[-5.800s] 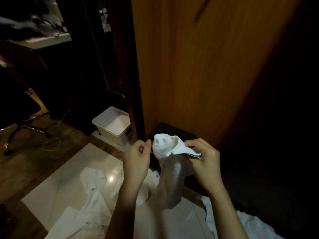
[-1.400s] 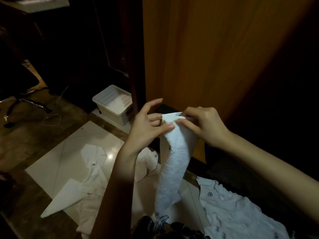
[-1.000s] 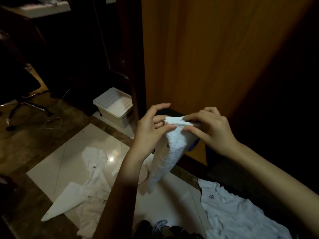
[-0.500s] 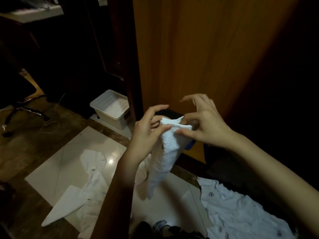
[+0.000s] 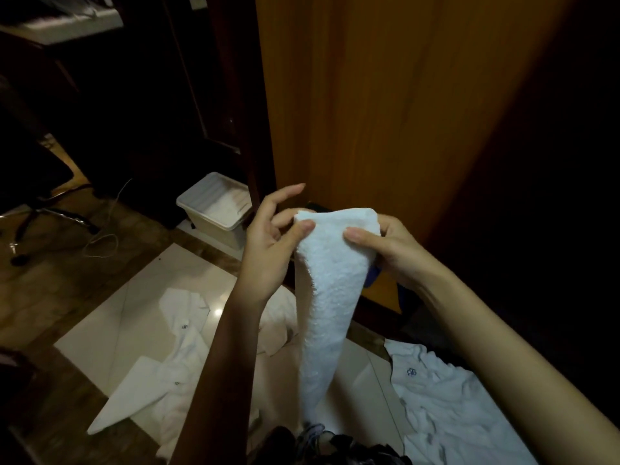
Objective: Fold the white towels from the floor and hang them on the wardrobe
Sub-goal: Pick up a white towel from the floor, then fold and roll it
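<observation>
- The left hand [image 5: 268, 250] is pinching the top left corner of a towel [image 5: 327, 297], thumb in front, index finger raised free.
- The right hand [image 5: 385, 250] is gripping the top right corner, thumb across the front.
- The towel is hanging down as a narrow folded strip before the wardrobe [image 5: 385, 112], above the floor [image 5: 117, 330].
- White garments [image 5: 453, 404] are lying on the floor below, and a plastic box [image 5: 214, 213] is standing by the wardrobe's left edge.

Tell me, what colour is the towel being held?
White, a plain fluffy towel, clearest in the head view.
</observation>
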`<state>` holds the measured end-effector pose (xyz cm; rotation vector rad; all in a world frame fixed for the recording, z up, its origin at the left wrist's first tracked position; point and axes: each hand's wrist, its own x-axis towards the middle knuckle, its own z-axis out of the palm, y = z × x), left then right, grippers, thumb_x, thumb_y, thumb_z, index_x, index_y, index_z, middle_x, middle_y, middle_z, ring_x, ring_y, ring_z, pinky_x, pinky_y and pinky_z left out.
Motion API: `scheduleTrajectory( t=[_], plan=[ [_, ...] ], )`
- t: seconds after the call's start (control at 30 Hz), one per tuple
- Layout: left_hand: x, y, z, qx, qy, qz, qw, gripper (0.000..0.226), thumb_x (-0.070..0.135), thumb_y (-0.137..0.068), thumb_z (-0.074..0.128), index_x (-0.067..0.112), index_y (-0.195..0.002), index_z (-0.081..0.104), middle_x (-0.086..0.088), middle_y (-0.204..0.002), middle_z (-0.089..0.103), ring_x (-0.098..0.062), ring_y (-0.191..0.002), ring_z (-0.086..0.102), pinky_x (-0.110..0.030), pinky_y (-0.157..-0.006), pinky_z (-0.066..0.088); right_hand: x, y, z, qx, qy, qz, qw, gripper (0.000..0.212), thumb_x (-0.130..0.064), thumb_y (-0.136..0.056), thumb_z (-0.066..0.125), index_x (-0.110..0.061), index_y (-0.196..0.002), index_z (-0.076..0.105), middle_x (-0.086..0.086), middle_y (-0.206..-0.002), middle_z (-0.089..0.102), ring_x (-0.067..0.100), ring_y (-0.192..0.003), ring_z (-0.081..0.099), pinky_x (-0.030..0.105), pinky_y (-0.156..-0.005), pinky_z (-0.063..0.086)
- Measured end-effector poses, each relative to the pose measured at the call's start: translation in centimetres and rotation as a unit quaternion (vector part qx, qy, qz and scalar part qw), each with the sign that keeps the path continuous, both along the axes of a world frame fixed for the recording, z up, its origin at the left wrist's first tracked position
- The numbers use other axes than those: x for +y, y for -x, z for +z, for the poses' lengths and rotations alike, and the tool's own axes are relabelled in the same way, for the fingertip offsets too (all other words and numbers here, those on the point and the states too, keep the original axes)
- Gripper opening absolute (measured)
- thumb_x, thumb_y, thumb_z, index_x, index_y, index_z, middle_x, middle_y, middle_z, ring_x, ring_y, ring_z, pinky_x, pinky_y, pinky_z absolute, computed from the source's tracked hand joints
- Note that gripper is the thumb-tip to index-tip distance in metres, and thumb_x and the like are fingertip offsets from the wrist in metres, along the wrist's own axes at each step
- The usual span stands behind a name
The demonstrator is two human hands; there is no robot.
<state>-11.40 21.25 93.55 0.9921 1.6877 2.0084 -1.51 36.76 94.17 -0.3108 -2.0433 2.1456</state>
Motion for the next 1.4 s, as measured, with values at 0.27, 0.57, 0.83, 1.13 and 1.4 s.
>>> scheduleTrajectory(
  t=[0.27, 0.57, 0.83, 1.13, 1.4],
  plan=[
    [-0.7, 0.4, -1.2, -0.024, 0.132, -0.151, 0.979, 0.082, 0.042, -0.042, 0.087, 0.033, -0.115, 0.05, 0.024, -0.109, 0.066, 0.0, -0.11, 0.06, -0.018, -0.085, 0.05, -1.6, 0.5, 2.4, 0.08, 0.055, -0.082, 0.992, 0.024, -0.023, -0.075, 0.062, -0.011, -0.095, 0.063, -0.002, -0.081, 0.074, 0.011, -0.076, 0.07, 0.022, -0.063, 0.055],
    [0.3, 0.3, -1.5, 0.013, 0.097, -0.043, 0.994, 0.045, -0.004, -0.07, 0.078, 0.033, -0.088, 0.058, 0.031, -0.078, 0.067, 0.016, -0.082, 0.062, -0.006, -0.07, 0.047, -0.8, 1.5, 4.3, 0.071, 0.064, -0.088, 0.992, 0.029, -0.023, -0.072, 0.066, -0.008, -0.096, 0.064, 0.002, -0.089, 0.073, 0.019, -0.086, 0.069, 0.034, -0.08, 0.056],
    [-0.1, 0.6, -1.0, -0.01, 0.061, -0.076, 0.995, 0.056, 0.037, -0.053, 0.084, 0.032, -0.102, 0.057, 0.028, -0.098, 0.068, 0.005, -0.098, 0.064, -0.014, -0.077, 0.05, -0.9, 2.0, 4.5, 0.068, 0.054, -0.09, 0.992, 0.029, -0.024, -0.073, 0.068, -0.01, -0.098, 0.066, 0.005, -0.093, 0.073, 0.021, -0.089, 0.069, 0.034, -0.081, 0.056],
    [0.8, 0.5, -0.9, -0.016, 0.035, -0.008, 0.999, 0.015, 0.023, -0.08, 0.06, 0.028, -0.094, 0.064, 0.026, -0.084, 0.071, 0.004, -0.086, 0.067, -0.013, -0.071, 0.051, -0.7, 1.8, 4.9, 0.07, 0.042, -0.107, 0.991, 0.029, -0.022, -0.073, 0.067, -0.008, -0.098, 0.066, 0.007, -0.094, 0.073, 0.024, -0.089, 0.07, 0.037, -0.079, 0.057],
    [1.1, 0.3, -1.3, -0.023, -0.008, -0.001, 1.0, 0.069, 0.074, -0.053, 0.072, 0.025, -0.101, 0.063, 0.017, -0.097, 0.072, -0.005, -0.095, 0.068, -0.019, -0.074, 0.054, -0.9, 1.7, 4.9, 0.063, 0.043, -0.088, 0.993, 0.026, -0.022, -0.074, 0.065, -0.009, -0.097, 0.064, 0.003, -0.087, 0.074, 0.018, -0.081, 0.071, 0.029, -0.07, 0.059]
  ],
)
